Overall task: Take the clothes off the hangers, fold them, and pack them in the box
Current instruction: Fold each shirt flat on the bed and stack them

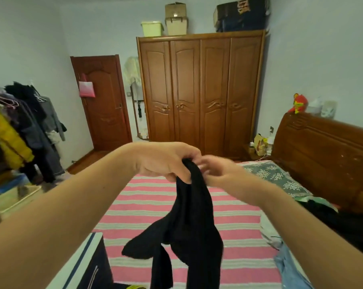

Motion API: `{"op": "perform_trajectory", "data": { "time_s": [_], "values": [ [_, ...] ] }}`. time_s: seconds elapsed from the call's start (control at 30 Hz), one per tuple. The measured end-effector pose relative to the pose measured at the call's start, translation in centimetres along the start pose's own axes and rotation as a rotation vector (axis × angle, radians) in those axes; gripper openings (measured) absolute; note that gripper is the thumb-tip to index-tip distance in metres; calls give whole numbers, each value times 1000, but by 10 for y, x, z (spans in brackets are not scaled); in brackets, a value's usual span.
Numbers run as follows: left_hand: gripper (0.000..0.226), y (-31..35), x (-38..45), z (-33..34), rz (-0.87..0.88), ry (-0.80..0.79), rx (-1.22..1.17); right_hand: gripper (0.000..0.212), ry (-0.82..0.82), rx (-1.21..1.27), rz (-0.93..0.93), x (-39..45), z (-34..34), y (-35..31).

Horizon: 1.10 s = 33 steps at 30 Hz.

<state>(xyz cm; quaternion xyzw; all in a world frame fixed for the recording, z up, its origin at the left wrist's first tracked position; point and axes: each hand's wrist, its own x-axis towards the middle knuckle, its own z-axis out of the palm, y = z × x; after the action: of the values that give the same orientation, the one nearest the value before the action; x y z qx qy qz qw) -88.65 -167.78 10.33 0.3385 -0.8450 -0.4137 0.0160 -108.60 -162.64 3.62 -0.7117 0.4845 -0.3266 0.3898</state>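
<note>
Two hands meet above the striped bed (197,209). Left hand (166,161) w/ fingers curled, gripping the top of a black garment (189,222). Right hand (214,170) is blurred at 3 o'clock of the left, fingertips at the same bunched top; can't tell its grip. Garment hangs toward 6 o'clock below both hands.
</note>
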Motion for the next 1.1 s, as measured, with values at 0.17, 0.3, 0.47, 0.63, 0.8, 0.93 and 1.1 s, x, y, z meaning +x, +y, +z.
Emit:
{"op": "perform_trajectory", "data": {
  "time_s": [0.17,0.3,0.47,0.63,0.8,0.93,1.1],
  "values": [
    [6,-11,-4,7,-111,-43,-76,21,234,-69,-37,-1,19,17],
    [15,-14,5,15,-233,152,13,15,224,213,-25,-7,16,4],
    [16,4,7,1,-181,276,-222,35,48,160,84,-4,60,10],
    [20,-3,-2,-13,-202,177,-117,20,199,87,28,-4,58,25],
    [23,-11,-2,-17,-252,95,134,21,220,-98,-7,-3,54,30],
    [13,-6,-2,-14,-287,124,317,19,193,-171,15,-3,47,29],
    [22,0,9,5,-242,316,427,27,147,-292,87,-11,38,39]
  ]
}}
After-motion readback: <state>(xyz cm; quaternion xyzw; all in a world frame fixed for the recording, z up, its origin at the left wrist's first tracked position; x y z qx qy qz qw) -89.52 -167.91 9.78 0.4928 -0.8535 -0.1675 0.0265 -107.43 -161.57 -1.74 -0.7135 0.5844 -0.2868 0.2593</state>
